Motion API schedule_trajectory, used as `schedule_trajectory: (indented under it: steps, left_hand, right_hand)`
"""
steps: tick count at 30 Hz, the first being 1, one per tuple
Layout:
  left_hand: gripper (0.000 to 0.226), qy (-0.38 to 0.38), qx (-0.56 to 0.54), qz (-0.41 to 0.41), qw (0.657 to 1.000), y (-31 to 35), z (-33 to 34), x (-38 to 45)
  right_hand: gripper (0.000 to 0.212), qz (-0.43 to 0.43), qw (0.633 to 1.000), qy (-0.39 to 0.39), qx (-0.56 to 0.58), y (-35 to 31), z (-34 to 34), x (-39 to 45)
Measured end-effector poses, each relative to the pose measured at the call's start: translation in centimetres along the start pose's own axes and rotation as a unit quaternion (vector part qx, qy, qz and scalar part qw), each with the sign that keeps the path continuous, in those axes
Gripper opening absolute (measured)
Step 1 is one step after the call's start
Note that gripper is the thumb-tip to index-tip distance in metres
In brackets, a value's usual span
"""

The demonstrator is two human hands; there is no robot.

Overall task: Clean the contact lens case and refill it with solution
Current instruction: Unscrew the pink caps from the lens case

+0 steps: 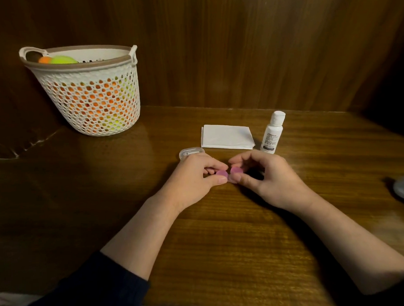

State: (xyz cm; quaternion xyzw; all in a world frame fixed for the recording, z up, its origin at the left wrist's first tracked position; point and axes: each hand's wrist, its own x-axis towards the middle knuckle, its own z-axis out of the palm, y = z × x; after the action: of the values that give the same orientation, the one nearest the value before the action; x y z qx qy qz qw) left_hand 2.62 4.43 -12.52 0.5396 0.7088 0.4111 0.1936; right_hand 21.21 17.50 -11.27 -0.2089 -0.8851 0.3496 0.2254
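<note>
Since both purple caps look like they're on, we'd guess we're at the unscrewing stage, right at the start of the job. The contact lens case (228,173) sits low on the wooden table (223,244), right in the middle between our two hands, though whether it's resting on the wood or lifted a hair off it we can't tell.

For doing this bit well: we'd pin one side down firmly and twist the other cap only, so the whole case doesn't spin. Keep it level too, in case old solution is sitting inside. Once a cap comes off, park it somewhere clean like the folded tissue (228,136), not on bare wood. The solution bottle (273,133) stands capped and upright just behind our right hand, close to the knuckles, so no big sweeping moves.

Pose-wise: our left hand (195,176) comes in from the left with thumb and fingers curled in, pinching the left cap. Our right hand (266,175) mirrors it, fingers arched over and thumb underneath, gripping the right cap. Both forearms run flat and low across the table, sleeves pushed back.

There's also a small clear plastic box (190,152) tucked behind the left knuckles, and a white basket (90,100) way off at the back left.
</note>
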Motion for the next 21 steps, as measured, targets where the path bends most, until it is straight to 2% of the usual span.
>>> schedule_trajectory:
  steps: [3,6,13,15,18,21]
  left_hand:
    - [0.031,-0.003,0.002,0.002,1.000,0.0,-0.1,-0.1]
    - [0.031,-0.003,0.004,0.003,1.000,0.0,-0.1,-0.1]
    - [0.035,-0.002,0.011,0.010,1.000,-0.1,-0.1,-0.2]
    - [0.036,-0.001,0.012,0.010,1.000,0.1,-0.1,-0.2]
    - [0.037,0.003,0.021,0.009,1.000,0.2,-0.1,-0.3]
    - [0.030,0.031,0.032,0.014,0.999,0.5,0.0,-0.5]
  right_hand:
    - [0.019,0.022,0.998,0.054,0.003,0.6,-0.7,0.4]
    - [0.018,0.037,0.992,0.106,-0.066,1.3,-1.4,0.6]
    - [0.028,0.064,0.987,0.098,-0.115,2.3,-0.9,0.7]
    - [0.025,0.072,0.985,0.097,-0.123,2.4,-1.0,0.8]
    - [0.009,0.059,0.983,0.108,-0.135,1.9,-1.0,0.6]
    - [0.016,0.032,0.986,0.106,-0.123,1.2,-1.1,0.4]
